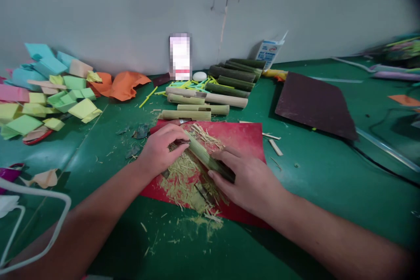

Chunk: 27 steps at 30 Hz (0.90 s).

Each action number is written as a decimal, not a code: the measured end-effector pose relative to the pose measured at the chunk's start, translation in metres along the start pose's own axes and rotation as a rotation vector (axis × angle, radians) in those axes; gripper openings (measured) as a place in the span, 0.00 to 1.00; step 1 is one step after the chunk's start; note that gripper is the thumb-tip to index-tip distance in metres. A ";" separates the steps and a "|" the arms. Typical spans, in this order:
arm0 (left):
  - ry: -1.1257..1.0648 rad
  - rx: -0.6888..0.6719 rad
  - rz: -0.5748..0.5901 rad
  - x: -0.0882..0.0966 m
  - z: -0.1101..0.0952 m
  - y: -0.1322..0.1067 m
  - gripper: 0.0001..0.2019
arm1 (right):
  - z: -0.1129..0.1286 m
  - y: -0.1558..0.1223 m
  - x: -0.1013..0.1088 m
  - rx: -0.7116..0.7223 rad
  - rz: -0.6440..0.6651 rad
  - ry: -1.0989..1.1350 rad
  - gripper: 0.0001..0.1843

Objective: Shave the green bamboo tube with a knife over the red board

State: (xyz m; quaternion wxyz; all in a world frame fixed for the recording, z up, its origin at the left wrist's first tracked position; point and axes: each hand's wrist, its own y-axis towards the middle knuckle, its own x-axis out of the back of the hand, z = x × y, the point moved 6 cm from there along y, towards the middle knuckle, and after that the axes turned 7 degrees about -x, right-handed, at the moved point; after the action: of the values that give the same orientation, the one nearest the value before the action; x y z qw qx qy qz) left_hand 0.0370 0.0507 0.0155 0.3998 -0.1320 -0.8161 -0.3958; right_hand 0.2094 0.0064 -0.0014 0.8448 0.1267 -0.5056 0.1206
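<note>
Bamboo tube (201, 152) sat over the red sheet (244, 133), near the centre, slanting from 11 to 5 o'clock; pale at the far end, darker green at the near.

Right hand (251, 179): clamped on the tube's near end, 4–5 o'clock, thumb and fingers to either side. Left hand (162, 146): thumb and fingers pinched together on a small dark object (183, 141) at the tube's far end, 11 o'clock; object too small to identify.

Shavings (180, 179) heaped on the sheet, thickest at 7–8 o'clock, some spilled onto the green surface (328, 175) at 6.

Beyond the sheet, 12 o'clock: pale bamboo pieces (186, 115) in rough rows, with dark green pieces (232, 89) behind, toward 1. Lit phone (180, 57) stood against the wall (124, 17), between 11 and 12; carton (270, 50) at 1. Dark brown sheet (315, 105) at 2. Crumpled orange paper (126, 85) at 10, folded coloured papers (49, 68) at 9–10.
</note>
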 end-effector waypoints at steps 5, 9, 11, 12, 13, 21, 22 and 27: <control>0.021 -0.048 0.037 -0.001 -0.001 0.004 0.05 | 0.000 0.000 -0.001 0.005 0.022 0.029 0.14; 0.040 -0.080 0.051 -0.002 -0.002 0.007 0.06 | 0.000 0.001 -0.001 0.017 0.002 0.049 0.14; 0.042 -0.088 0.056 -0.004 -0.003 0.007 0.07 | 0.000 0.000 -0.001 0.021 -0.002 0.054 0.14; 0.039 -0.094 0.061 -0.005 -0.004 0.007 0.07 | 0.000 0.000 -0.001 0.019 0.002 0.057 0.14; 0.037 -0.108 0.069 -0.006 -0.006 0.007 0.07 | 0.001 0.000 -0.001 0.017 0.008 0.062 0.14; 0.091 -0.162 0.072 -0.007 -0.012 0.006 0.07 | 0.003 0.002 -0.001 0.033 0.005 0.074 0.12; 0.093 -0.165 0.077 -0.007 -0.012 0.006 0.07 | 0.003 0.002 -0.002 0.028 0.010 0.075 0.11; 0.093 -0.179 0.095 -0.008 -0.014 0.004 0.06 | 0.004 0.003 -0.004 0.036 0.042 0.084 0.11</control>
State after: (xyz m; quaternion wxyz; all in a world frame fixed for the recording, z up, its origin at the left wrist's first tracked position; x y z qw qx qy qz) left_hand 0.0515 0.0436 0.0165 0.4421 -0.1871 -0.7508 -0.4536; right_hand 0.2037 0.0076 -0.0026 0.8602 0.1259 -0.4699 0.1528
